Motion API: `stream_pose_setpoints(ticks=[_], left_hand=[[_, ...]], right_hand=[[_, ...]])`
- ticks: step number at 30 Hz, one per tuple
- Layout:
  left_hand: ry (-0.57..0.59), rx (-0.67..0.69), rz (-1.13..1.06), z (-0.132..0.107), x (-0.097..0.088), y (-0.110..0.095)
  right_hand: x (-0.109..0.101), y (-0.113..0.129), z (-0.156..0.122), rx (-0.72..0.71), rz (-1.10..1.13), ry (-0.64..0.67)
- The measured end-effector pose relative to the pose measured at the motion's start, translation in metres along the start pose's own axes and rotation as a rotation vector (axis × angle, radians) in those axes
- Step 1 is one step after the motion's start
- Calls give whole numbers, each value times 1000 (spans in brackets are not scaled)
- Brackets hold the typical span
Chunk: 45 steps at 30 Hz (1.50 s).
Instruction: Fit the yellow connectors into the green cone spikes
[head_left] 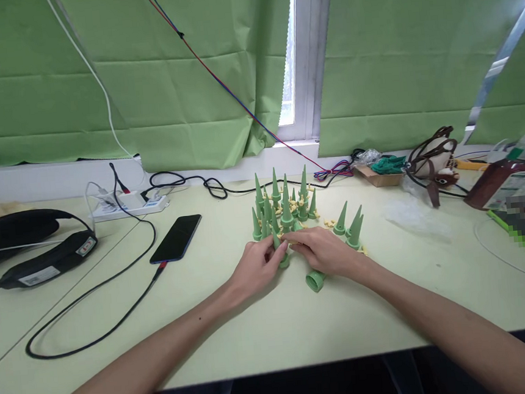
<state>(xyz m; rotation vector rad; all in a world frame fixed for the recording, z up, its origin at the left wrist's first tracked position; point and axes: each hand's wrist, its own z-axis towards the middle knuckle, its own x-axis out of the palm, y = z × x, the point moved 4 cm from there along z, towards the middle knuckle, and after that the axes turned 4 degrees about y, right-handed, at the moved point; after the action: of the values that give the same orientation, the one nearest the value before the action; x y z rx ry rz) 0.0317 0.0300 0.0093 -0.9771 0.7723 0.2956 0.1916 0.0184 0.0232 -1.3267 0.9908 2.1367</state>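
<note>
My left hand (pixel 256 263) is closed, thumb and fingers pinching a green cone-shaped nozzle cap (pixel 283 261) that stands on its wide base. From the other side my right hand (pixel 324 248) reaches in, its fingertips together close to the tip of that cap. Whatever those fingertips may pinch is too small or hidden to make out. Just behind both hands stands a cluster of similar green nozzle caps (pixel 286 204), with small yellow pieces (pixel 294 209) scattered among them. Under my right hand another green cap (pixel 314 281) lies on its side, its round opening facing me.
On the pale table (pixel 265 338), a phone (pixel 175 238) with a cable lies left. Further right of the cluster are several upright caps (pixel 355 229), a clear plastic bag (pixel 418 217), a cardboard box (pixel 382 174) and a dark red bottle (pixel 500 182). A power strip (pixel 129 205) sits behind.
</note>
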Motion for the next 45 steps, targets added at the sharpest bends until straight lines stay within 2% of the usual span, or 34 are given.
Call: stream_pose_setpoints(ticks=[8,12,15,19,24,29,35,45], left_hand=[[34,-8,77,0,-2,1],[10,0,96,-1,-4,2],[2,-4,101,-1,-4,3],[-95,25,29,-2,-8,-1],[-234,164,-57,-8,-14,-11],[-181,273,-17,-11,-11,-13],[-95,331,85,-12,-8,-10],[-176,354,122,-11,-10,-8]], right_hand=[[-3,-6,-2,102,35,-133],[-5,-4,-2,81,123,-212],[-8,-1,-3,49,166,-317],[-14,7,-5,-16,167,-462],[-19,17,-8,-97,174,-573],[-16,22,-10,-147,192,-567],[-13,22,-9,-171,189,-554],[-14,20,-7,-155,181,-533]])
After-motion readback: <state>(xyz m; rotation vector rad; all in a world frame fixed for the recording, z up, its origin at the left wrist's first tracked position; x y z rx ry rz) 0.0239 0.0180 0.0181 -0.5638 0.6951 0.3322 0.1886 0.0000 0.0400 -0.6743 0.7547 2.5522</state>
